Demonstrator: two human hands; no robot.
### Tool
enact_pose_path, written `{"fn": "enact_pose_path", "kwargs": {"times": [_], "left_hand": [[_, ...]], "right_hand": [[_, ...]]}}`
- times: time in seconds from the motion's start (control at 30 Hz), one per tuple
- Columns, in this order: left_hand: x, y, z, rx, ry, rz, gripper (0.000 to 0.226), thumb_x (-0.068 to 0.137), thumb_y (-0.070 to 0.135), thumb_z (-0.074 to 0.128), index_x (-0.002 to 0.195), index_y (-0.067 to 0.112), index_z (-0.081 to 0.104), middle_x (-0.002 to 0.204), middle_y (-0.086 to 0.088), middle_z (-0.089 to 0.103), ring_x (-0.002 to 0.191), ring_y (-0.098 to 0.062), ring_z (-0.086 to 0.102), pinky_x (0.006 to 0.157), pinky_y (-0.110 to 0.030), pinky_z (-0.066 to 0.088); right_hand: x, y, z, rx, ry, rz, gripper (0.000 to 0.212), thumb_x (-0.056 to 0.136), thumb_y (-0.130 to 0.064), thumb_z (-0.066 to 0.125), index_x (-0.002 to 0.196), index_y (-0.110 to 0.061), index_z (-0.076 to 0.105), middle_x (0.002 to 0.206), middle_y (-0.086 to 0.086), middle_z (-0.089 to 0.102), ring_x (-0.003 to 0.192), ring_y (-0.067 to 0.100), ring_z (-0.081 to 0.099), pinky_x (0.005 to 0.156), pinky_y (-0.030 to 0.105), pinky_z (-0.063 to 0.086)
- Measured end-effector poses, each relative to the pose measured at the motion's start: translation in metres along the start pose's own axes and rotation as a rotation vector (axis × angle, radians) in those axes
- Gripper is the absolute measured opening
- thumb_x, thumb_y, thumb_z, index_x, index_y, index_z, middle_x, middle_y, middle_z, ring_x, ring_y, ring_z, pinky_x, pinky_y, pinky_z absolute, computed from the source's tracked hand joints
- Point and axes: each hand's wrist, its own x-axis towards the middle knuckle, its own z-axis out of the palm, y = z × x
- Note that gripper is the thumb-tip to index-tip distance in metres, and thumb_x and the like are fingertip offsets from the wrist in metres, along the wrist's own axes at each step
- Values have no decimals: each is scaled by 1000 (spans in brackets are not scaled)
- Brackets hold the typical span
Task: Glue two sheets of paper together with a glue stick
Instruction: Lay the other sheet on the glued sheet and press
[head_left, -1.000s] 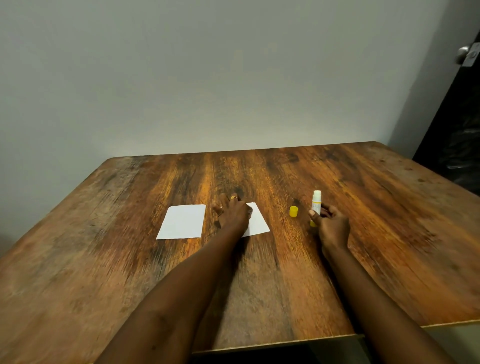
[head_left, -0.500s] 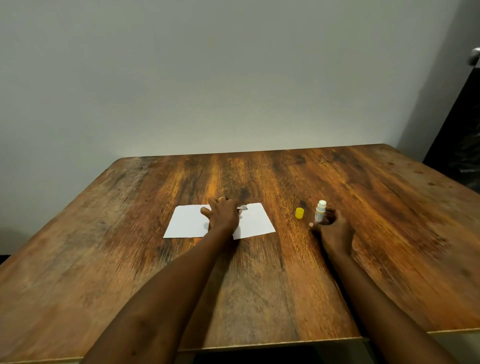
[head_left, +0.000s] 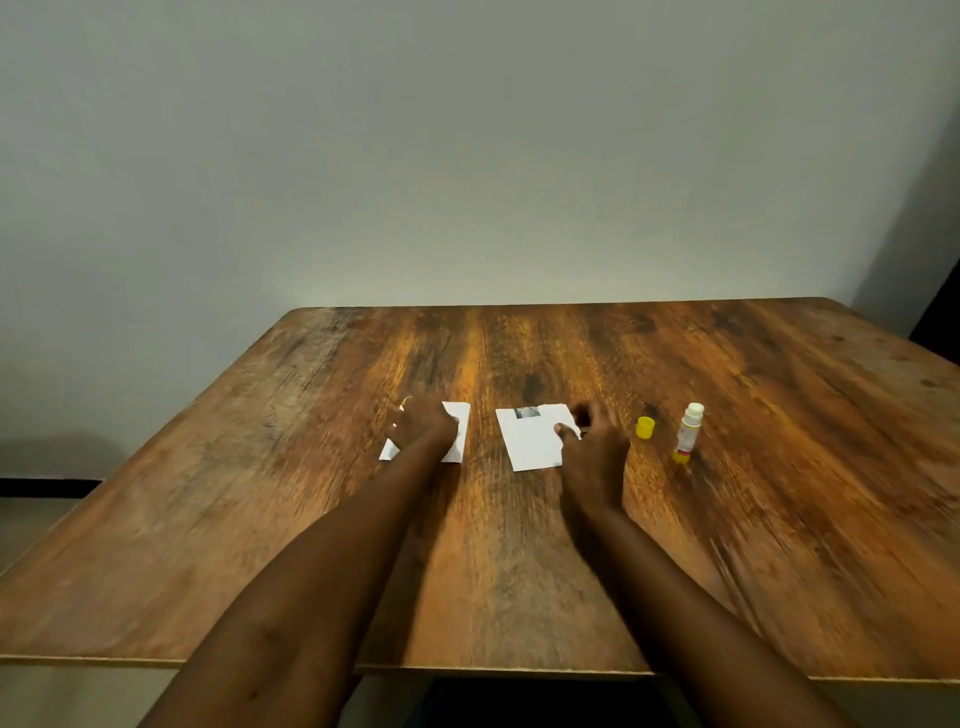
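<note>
Two small white sheets lie side by side at the middle of the wooden table (head_left: 519, 571). My left hand (head_left: 423, 428) lies on top of the left sheet (head_left: 457, 439), fingers curled over it and covering most of it. My right hand (head_left: 592, 441) is at the right edge of the right sheet (head_left: 530, 444), thumb on top of the paper. A grey mark shows at that sheet's far edge. The uncapped glue stick (head_left: 688, 434) stands upright to the right, with no hand on it. Its yellow cap (head_left: 645, 427) sits between it and my right hand.
The table's near edge (head_left: 467, 670) runs below my forearms. A plain wall rises behind the far edge, and a dark doorway (head_left: 943, 312) shows at the far right.
My right hand let go of the glue stick, which now stands alone, and moved left to the right sheet. My left hand shifted from between the sheets onto the left sheet.
</note>
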Motion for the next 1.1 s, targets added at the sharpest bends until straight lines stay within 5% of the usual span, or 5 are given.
{"fn": "enact_pose_path", "kwargs": {"times": [0.17,0.43,0.6,0.87,1.1], "left_hand": [[12,-11,-12,18,-42,-120,62,84,40,64,134,10,45,142,-14,45,133,-33,37,109,-41,33],[29,-15,-15,121,-144,-260,83,74,40,74,142,13,34,147,-14,35,136,-33,29,107,-43,28],[36,-16,-15,136,-150,-220,71,77,40,72,135,11,43,135,-11,50,128,-28,43,104,-35,34],[43,-21,-32,-167,-60,-142,57,83,23,67,132,2,45,133,-17,53,116,-30,55,91,-35,47],[40,-4,-69,-513,-263,-83,65,79,14,72,135,2,43,135,-17,48,123,-34,47,97,-41,46]], "right_hand": [[-11,-16,34,-3,-332,-25,26,88,-5,58,114,-8,65,114,7,68,99,14,62,81,21,48],[-21,-27,83,-384,-760,-240,30,94,-11,49,122,-8,58,127,11,59,109,23,59,86,24,44],[-21,-28,88,-432,-772,-254,26,93,-9,50,117,-7,59,119,12,61,102,23,60,73,22,40],[-2,-37,81,-344,-882,-185,29,92,-15,54,118,-4,62,123,14,62,109,24,59,88,29,43],[15,-46,72,178,-535,300,24,90,-16,59,113,-8,61,115,11,64,101,22,60,82,35,55]]}}
